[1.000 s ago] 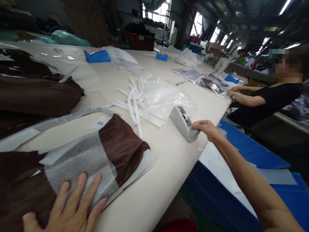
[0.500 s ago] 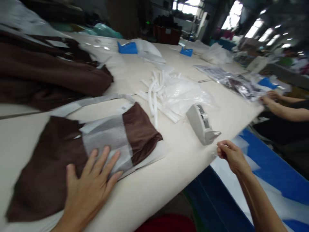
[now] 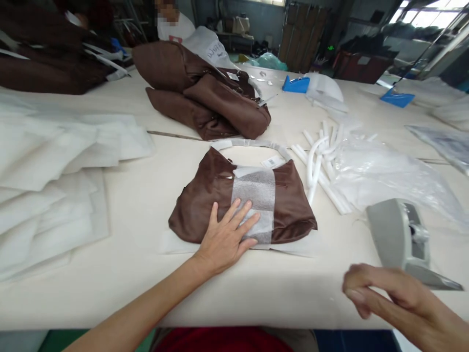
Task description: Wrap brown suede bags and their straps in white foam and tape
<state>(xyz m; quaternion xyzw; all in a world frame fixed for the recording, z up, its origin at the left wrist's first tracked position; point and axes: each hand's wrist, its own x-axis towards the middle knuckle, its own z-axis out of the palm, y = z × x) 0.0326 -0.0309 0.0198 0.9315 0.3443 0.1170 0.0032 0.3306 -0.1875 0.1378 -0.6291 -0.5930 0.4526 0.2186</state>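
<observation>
A dark brown handbag [image 3: 198, 210] lies on the table in front of me, with a band of thin white foam sheet [image 3: 262, 195] round its middle. Its handle [image 3: 252, 143] is wrapped in white, and a white tag [image 3: 271, 162] lies beside it. My left hand [image 3: 227, 239] rests flat on the bag and foam with fingers spread. Off to the right, my right hand [image 3: 384, 298] is pinched closed in front of a grey tape dispenser [image 3: 388, 234]. A clear bit of tape showed faintly at those fingertips earlier; now it is barely visible.
Brown handbags [image 3: 208, 93] are piled behind. White sheets [image 3: 54, 195] lie in a stack at left. White foam tubes [image 3: 318, 161] and a clear plastic bag [image 3: 388, 171] lie right of centre. Blue dispensers [image 3: 296, 84] stand farther back. A person [image 3: 179, 27] is across the table.
The view has swung left. My right hand has drawn away from the dispenser's front end, back toward the bag, still pinched. My left hand stays spread on the handbag.
</observation>
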